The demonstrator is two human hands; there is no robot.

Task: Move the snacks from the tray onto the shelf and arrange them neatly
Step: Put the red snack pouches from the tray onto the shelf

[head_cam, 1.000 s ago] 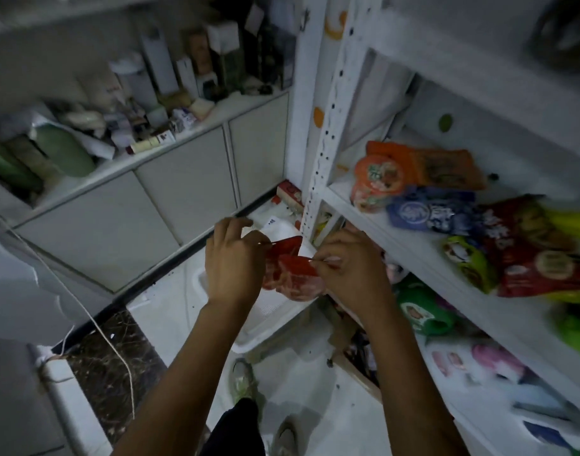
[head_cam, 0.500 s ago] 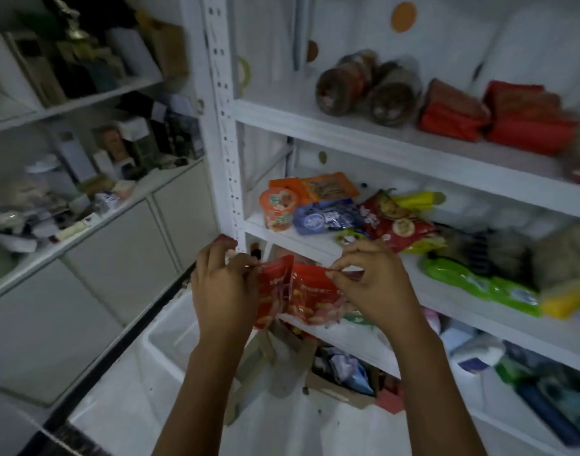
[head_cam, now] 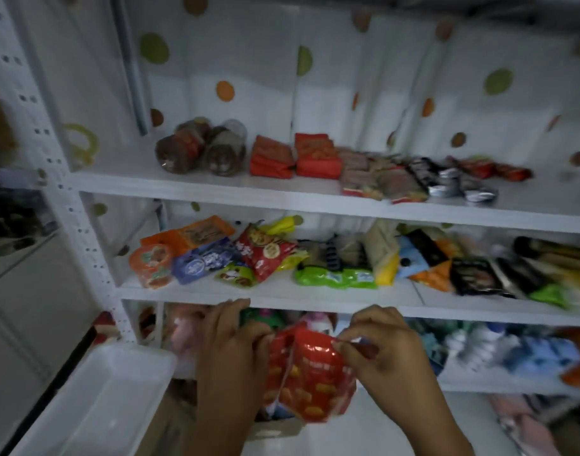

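Observation:
Red snack packets (head_cam: 310, 373) with pictures of orange pieces hang between my two hands. My left hand (head_cam: 227, 350) pinches their top left edge and my right hand (head_cam: 385, 348) pinches the top right edge. The packets are held just below the front edge of the middle shelf (head_cam: 282, 296) of the white rack. The white plastic tray (head_cam: 94, 399) sits low at the left, beside my left forearm, with nothing visible inside it.
The top shelf (head_cam: 216, 189) carries round brown packs, red packs and small tins. Several colourful snack bags crowd the middle shelf. Packets and bottles fill the lower shelf (head_cam: 479, 386). A perforated white upright (head_cam: 81, 232) stands at the left.
The view has lifted from the tray and floor up to the rack. My hands have carried the red packets upward and rightward, closer to the shelves.

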